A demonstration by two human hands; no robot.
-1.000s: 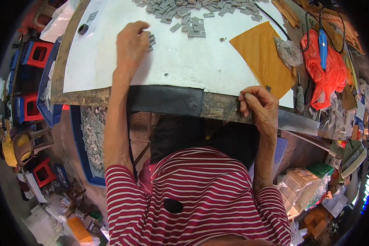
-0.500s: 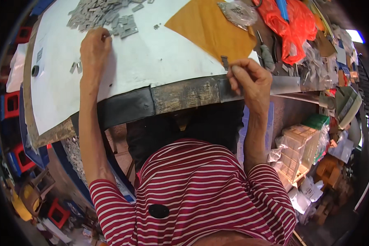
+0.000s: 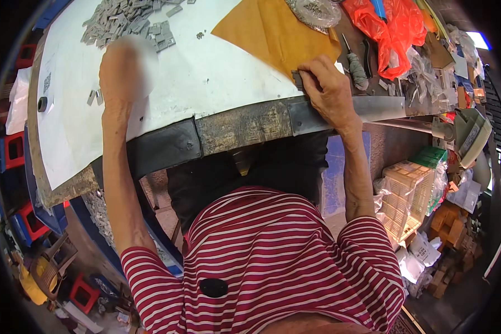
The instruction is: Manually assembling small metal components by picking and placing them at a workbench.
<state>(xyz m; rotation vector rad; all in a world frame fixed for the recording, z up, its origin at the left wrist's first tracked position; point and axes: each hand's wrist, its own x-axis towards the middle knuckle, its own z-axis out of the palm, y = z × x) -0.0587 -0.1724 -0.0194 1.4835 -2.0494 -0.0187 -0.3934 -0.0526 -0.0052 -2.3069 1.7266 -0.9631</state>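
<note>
My left hand (image 3: 121,75) is over the white sheet (image 3: 206,86), just below the pile of small flat grey pieces (image 3: 125,21). Its fingers are smeared by motion, so whatever they hold cannot be made out. At the near edge of the mustard-coloured cloth (image 3: 261,30), my right hand (image 3: 329,92) is closed, thumb and fingers pressed against a small dark grey flat piece (image 3: 298,80). Two loose grey pieces (image 3: 95,98) lie beside my left wrist. A few tiny bits (image 3: 200,34) are scattered between the pile and the cloth.
Beyond the cloth sits a clear bag of small parts (image 3: 316,12). A wrapped-handle tool (image 3: 356,69), pliers (image 3: 368,55) and a red plastic bag (image 3: 392,39) are on the right. A black ring (image 3: 42,104) lies far left. Dark patches cover the worn wooden table edge (image 3: 245,127).
My right hand has moved forward and its fingers have closed down at the dark grey piece. My left hand is now blurred by motion. The whole view has shifted slightly.
</note>
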